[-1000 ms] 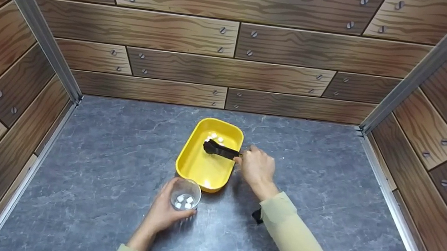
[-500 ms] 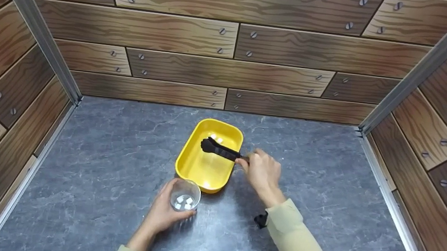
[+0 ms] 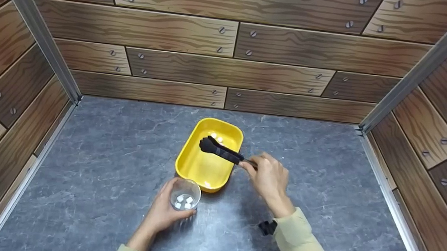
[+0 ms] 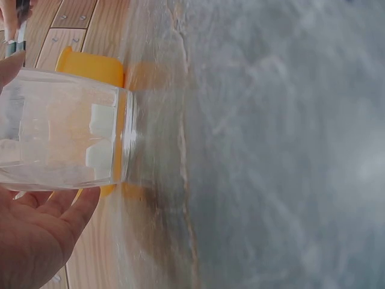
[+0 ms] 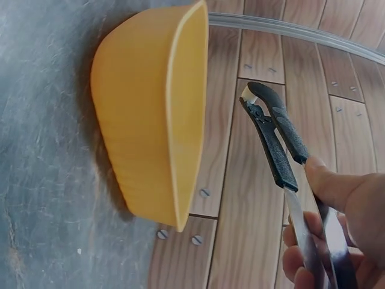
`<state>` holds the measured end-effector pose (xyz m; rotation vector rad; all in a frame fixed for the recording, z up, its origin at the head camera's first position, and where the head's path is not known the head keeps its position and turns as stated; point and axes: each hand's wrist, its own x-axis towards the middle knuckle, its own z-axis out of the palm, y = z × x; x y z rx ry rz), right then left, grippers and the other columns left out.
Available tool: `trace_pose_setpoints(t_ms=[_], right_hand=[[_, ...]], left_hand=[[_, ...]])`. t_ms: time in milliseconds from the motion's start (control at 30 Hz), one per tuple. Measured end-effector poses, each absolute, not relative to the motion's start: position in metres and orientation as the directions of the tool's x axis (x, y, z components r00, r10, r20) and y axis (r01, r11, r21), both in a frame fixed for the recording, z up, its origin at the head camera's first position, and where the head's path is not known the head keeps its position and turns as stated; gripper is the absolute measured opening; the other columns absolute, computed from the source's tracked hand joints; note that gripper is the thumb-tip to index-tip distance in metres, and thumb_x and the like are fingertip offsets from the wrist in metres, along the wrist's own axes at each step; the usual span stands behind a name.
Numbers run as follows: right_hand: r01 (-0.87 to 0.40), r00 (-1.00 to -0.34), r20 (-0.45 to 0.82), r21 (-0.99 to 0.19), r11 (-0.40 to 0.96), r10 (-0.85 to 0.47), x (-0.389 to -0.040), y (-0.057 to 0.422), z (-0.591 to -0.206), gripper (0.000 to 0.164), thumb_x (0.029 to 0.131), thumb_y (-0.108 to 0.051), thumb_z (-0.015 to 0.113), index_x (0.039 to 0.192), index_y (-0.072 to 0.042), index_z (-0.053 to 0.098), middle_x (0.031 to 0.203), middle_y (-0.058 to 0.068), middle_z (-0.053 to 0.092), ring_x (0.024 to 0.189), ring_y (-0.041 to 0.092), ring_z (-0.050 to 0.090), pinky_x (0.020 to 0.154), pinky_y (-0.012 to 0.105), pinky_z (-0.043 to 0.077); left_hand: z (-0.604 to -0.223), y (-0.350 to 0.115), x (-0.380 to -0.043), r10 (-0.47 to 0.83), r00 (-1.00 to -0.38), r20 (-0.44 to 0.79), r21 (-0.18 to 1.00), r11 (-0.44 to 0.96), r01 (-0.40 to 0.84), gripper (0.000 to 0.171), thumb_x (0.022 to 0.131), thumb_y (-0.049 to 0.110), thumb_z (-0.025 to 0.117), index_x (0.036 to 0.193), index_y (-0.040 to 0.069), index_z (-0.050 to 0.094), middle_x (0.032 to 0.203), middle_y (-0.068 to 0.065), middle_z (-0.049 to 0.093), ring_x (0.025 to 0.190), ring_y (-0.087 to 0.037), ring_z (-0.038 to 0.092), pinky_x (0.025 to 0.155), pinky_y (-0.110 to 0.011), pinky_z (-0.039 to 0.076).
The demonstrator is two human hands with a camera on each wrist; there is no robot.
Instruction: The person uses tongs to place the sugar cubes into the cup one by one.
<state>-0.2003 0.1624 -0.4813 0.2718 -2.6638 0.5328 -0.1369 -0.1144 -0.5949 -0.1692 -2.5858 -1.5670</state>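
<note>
My left hand [image 3: 161, 211] grips a clear cup [image 4: 54, 129] standing on the table at the near end of a yellow tub [image 3: 180, 164]. Several white cubes [image 3: 184, 202] lie on the cup's bottom. In my right hand [image 3: 270, 179] is a pair of tongs [image 3: 225, 153] with black tips and metal handles, held above the tub. The right wrist view shows the tong tips closed on one white cube [image 5: 248, 94], raised over the rim. A few white cubes [image 3: 216, 137] lie at the tub's far end, partly hidden behind the tongs.
The grey marbled tabletop [image 3: 113, 164] surrounds the tub and cup. Wood-patterned panels [image 3: 180, 68] stand at the back and both sides, with metal strips along the corners. A black strap [image 3: 267, 227] shows at the right wrist.
The tongs have risen out of the tub, and my right hand has drawn back to the right and nearer. My left hand and the cup have stayed in place.
</note>
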Motion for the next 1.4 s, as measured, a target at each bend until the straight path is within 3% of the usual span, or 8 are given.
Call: trace_pose_setpoints(t_ms=[333, 633, 833, 1067, 1400], right_hand=[[-0.329, -0.863, 0.485, -0.329, 0.885, -0.141, -0.183, 0.169, -0.476, 0.03, 0.081, -0.042, 0.078, 0.087, -0.012, 0.078, 0.076, -0.004, 0.063, 0.052, 0.011, 0.051, 0.042, 0.028, 0.039], [-0.39, -0.853, 0.48, -0.329, 0.86, -0.203, -0.166, 0.168, -0.479, 0.028, 0.081, -0.042, 0.077, 0.09, -0.015, 0.079, 0.074, -0.007, 0.061, 0.052, 0.007, 0.051, 0.041, 0.024, 0.039], [-0.401, -0.854, 0.469, -0.312, 0.861, -0.227, -0.159, 0.168, -0.483, 0.029, 0.079, -0.043, 0.077, 0.084, -0.015, 0.078, 0.073, -0.008, 0.059, 0.053, 0.007, 0.052, 0.044, 0.022, 0.04], [-0.435, -0.858, 0.433, -0.323, 0.84, -0.278, -0.149, 0.168, -0.482, 0.025, 0.079, -0.043, 0.078, 0.082, -0.019, 0.077, 0.073, -0.011, 0.059, 0.053, 0.003, 0.049, 0.043, 0.019, 0.037], [-0.443, -0.882, 0.341, -0.364, 0.819, -0.326, -0.139, 0.167, -0.486, 0.031, 0.08, -0.048, 0.075, 0.089, -0.018, 0.078, 0.077, -0.007, 0.061, 0.058, 0.004, 0.055, 0.047, 0.019, 0.042]], left_hand=[[-0.594, -0.115, -0.137, 0.05, -0.983, 0.177, 0.883, 0.432, 0.181, 0.099, 0.059, 0.032, 0.094, 0.139, 0.003, 0.045, 0.134, -0.016, 0.051, 0.122, -0.036, 0.049, 0.105, -0.055, 0.037], [-0.594, -0.115, -0.137, 0.05, -0.98, 0.195, 0.879, 0.433, 0.197, 0.099, 0.059, 0.029, 0.095, 0.14, 0.001, 0.044, 0.134, -0.018, 0.05, 0.122, -0.038, 0.049, 0.104, -0.056, 0.038], [-0.594, -0.115, -0.136, 0.049, -0.982, 0.185, 0.88, 0.436, 0.188, 0.1, 0.059, 0.028, 0.095, 0.14, 0.001, 0.044, 0.137, -0.019, 0.049, 0.122, -0.038, 0.049, 0.104, -0.056, 0.037], [-0.594, -0.116, -0.137, 0.055, -0.977, 0.204, 0.872, 0.444, 0.207, 0.101, 0.059, 0.034, 0.094, 0.139, 0.001, 0.044, 0.136, -0.018, 0.049, 0.123, -0.038, 0.048, 0.105, -0.056, 0.037], [-0.596, -0.116, -0.137, 0.055, -0.983, 0.175, 0.873, 0.453, 0.181, 0.1, 0.06, 0.035, 0.093, 0.141, 0.002, 0.043, 0.137, -0.016, 0.049, 0.125, -0.036, 0.047, 0.106, -0.055, 0.035]])
